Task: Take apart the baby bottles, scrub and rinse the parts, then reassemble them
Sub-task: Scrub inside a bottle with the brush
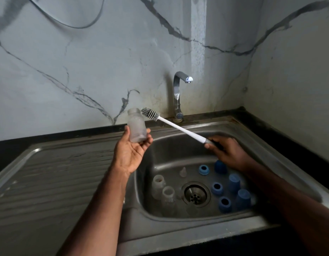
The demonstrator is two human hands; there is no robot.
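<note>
Over the steel sink [178, 235], my left hand [131, 152] cradles a clear bottle body [136, 127], fingers and thumb curled round its lower half, mouth tipped up toward the wall. My right hand [227, 150] is wrapped round the grey grip of the long white bottle brush [178, 127], whose bristle head sits just beside the bottle's rim, not yet inside.

The scrub looks about to begin. To do it well, I judge I should line the brush shaft up with the bottle's neck before pushing in, since the head now lies across the opening at a slant. A firmer hold higher on the bottle would stop it twisting once the bristles bite. Then turn the brush while it travels down to the base.

The tap [179, 93] shows no water running. Down in the basin wait two more clear bottles [163, 191], a teat [183, 171], and blue rings and caps [232, 189] ranged around the drain [195, 194], all apart from one another.
</note>
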